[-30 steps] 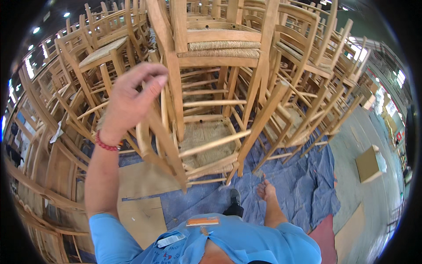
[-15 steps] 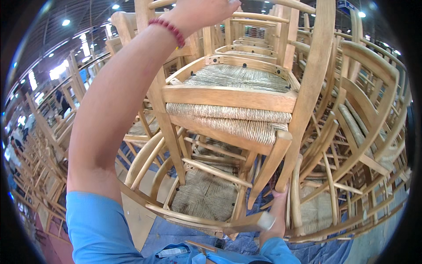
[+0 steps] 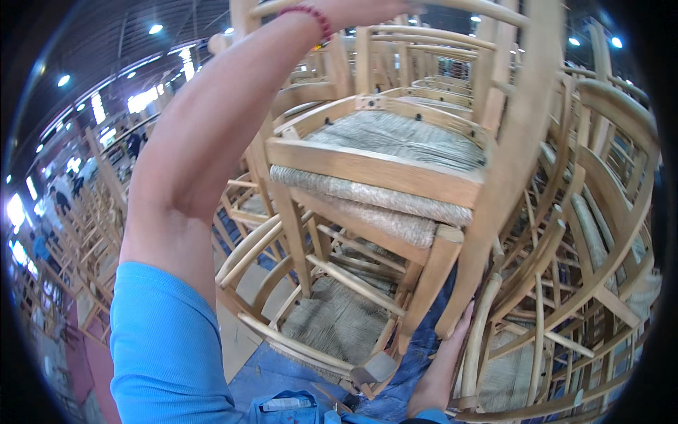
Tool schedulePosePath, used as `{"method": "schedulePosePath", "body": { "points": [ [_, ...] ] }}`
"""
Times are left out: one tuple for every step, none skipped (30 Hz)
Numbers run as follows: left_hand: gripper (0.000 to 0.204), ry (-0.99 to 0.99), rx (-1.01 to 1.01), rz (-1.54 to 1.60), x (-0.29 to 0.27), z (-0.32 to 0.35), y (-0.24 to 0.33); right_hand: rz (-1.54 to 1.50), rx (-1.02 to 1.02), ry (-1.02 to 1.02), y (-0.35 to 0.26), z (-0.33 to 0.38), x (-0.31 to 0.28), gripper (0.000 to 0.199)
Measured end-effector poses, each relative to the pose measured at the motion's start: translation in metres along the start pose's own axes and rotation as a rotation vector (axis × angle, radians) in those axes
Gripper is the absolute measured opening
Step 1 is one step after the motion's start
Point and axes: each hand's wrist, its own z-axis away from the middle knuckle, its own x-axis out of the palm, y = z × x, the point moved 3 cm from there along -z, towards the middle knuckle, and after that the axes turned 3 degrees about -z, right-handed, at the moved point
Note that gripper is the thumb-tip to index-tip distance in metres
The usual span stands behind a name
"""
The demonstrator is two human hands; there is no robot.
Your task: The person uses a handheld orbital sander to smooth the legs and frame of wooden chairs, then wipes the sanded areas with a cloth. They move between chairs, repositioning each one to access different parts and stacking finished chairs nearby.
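An upturned wooden chair (image 3: 374, 161) with a woven cord seat sits on another chair's woven seat (image 3: 381, 220), the seats pressed together. My left arm crosses the front of the pair, and my left hand (image 3: 364, 10), with a red bead bracelet at its wrist, is at a top rung (image 3: 480, 10). The upper picture edge cuts that hand off and its fingers are blurred. Low on the right, my right hand (image 3: 460, 326) is closed around the bottom end of the upturned chair's long post (image 3: 487, 233), its fingers partly hidden behind the wood.
Another woven-seat chair (image 3: 335, 318) stands low behind the stacked pair. Interlocked chairs (image 3: 600, 191) crowd the right side close to my right arm. Further chair frames (image 3: 49, 283) fill the far left. Blue sheeting (image 3: 272, 374) covers part of the floor.
The view has turned, so chairs and arms sit further right in the picture. Both hands stay at the same parts of the upturned chair.
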Motion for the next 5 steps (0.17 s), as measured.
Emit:
{"method": "schedulePosePath", "body": {
  "points": [
    [0.042,0.019,0.04,-0.012,-0.013,-0.004,0.006,-0.024,0.041,-0.032,0.011,0.001,-0.007,0.066],
    [0.043,0.013,0.076,-0.045,-0.028,-0.011,0.013,-0.052,0.092,-0.082,0.02,0.003,-0.014,0.057],
    [0.043,0.006,0.113,-0.076,-0.047,-0.019,0.019,-0.086,0.132,-0.183,0.027,0.004,-0.016,0.056],
    [0.043,0.051,0.12,-0.09,-0.068,-0.024,0.025,-0.098,0.142,-0.209,0.031,0.002,-0.016,0.055],
    [0.044,0.099,0.129,-0.104,-0.09,-0.026,0.028,-0.108,0.14,-0.229,0.033,-0.002,-0.013,0.054]
  ]
}}
